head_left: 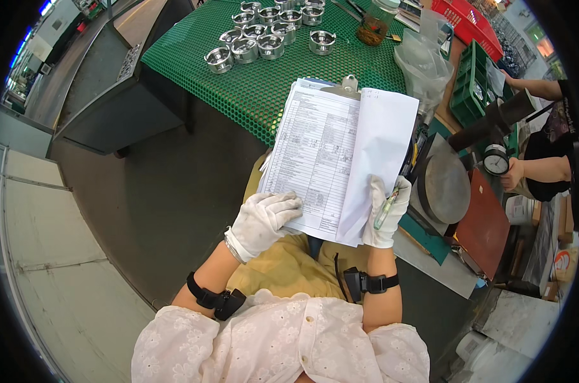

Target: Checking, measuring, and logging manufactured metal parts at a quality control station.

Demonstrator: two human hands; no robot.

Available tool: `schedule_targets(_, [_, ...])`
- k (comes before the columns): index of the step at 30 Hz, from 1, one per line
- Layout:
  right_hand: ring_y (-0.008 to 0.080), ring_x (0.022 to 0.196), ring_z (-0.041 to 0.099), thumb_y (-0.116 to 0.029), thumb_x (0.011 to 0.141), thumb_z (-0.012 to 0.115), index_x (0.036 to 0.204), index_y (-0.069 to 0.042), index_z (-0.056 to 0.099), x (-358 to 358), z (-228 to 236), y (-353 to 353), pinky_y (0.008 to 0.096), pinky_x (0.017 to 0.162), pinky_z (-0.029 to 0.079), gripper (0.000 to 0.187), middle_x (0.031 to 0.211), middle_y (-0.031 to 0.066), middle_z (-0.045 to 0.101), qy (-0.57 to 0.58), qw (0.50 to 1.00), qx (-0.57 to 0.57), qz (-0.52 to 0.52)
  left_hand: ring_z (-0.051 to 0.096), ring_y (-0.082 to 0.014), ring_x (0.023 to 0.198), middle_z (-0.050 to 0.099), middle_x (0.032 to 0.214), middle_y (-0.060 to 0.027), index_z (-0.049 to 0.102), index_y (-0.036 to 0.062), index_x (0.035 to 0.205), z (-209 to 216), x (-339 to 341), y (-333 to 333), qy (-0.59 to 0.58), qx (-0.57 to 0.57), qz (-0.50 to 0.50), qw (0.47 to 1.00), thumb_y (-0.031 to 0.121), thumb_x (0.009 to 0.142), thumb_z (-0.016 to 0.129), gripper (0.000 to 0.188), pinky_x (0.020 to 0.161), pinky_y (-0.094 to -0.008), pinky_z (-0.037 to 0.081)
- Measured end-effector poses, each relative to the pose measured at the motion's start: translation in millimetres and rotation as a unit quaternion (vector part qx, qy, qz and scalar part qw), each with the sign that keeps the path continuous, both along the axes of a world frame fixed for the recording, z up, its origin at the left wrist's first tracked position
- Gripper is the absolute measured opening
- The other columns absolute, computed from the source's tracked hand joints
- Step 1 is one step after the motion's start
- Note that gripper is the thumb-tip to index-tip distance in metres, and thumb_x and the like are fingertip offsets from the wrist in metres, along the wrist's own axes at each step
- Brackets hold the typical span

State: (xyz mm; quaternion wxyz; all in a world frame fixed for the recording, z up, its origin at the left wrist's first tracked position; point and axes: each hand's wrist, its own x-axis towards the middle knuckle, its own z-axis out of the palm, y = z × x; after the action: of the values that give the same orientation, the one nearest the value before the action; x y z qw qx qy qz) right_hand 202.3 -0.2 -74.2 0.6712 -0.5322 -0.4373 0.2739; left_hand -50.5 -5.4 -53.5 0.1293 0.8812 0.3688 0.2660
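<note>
Papers (pixel 315 153) looked light, floppy; best held by the clip (pixel 349 83). Left fingers (pixel 287 205) lay on them, grip unclear; right fingers (pixel 401 193) gripped a pen (pixel 385 212).

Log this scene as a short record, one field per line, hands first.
Left hand: white-gloved, resting on the lower left of the printed sheets
Right hand: white-gloved, holding a pen at the sheets' lower right
Papers: under a metal clip, a mostly blank white page curling over their right side
Table: green mesh surface
On table: shiny round metal parts, lidded jar, clear plastic bag
Right side: another person's hand at a dial gauge
</note>
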Motion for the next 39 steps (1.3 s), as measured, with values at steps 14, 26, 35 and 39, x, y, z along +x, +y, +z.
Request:
schedule_targets(14, [0.0103,0.084,0.049,-0.014,0.086,0.072,0.098,-0.001,0.049,-3.9,8.0,1.1,0.024,0.08,0.042,0.029,0.094,0.0048,0.057,-0.001,1.0,-0.013,-0.008,0.065,-0.0159,0.099,0.069,0.094,0.0048,0.06,0.0163,0.076,-3.2,2.7,-0.9,-0.042,-0.004,0.0,0.999,0.009,0.062,0.075,0.022,0.079,-0.0354,0.05])
schedule_targets(26, [0.013,0.081,0.04,-0.009,0.08,0.073,0.095,-0.004,0.046,-1.5,11.3,1.1,0.0268,0.075,0.041,0.032,0.087,0.0027,0.044,-0.061,0.995,-0.063,-0.039,0.067,-0.0209,0.089,0.069,0.085,-0.0011,0.066,0.0128,0.078,20.6,12.3,2.5,-0.001,-0.024,0.009,1.0,0.026,0.077,0.075,0.016,0.074,-0.0366,0.05])
schedule_targets(35, [0.0096,0.064,0.039,-0.015,0.079,0.077,0.097,-0.004,0.05,-2.1,-5.3,-0.7,0.0247,0.057,0.04,0.035,0.074,0.0008,0.045,-0.074,0.995,-0.041,-0.044,0.052,-0.0273,0.122,0.061,0.123,-0.013,0.067,0.007,0.109,65.1,32.1,19.9,0.165,-0.026,-0.007,0.986,0.06,0.074,0.065,0.063,0.099,-0.0387,0.042])
schedule_targets(39, [0.009,0.06,0.042,-0.019,0.078,0.078,0.098,-0.002,0.052,4.1,-11.5,0.6,0.0249,0.054,0.041,0.037,0.07,-0.0002,0.048,-0.081,0.993,-0.065,-0.063,0.034,-0.0357,0.136,0.043,0.142,-0.021,0.051,0.0054,0.132,49.6,48.9,13.6,0.262,-0.041,-0.064,0.962,0.069,0.071,0.062,0.089,0.112,-0.0451,0.025])
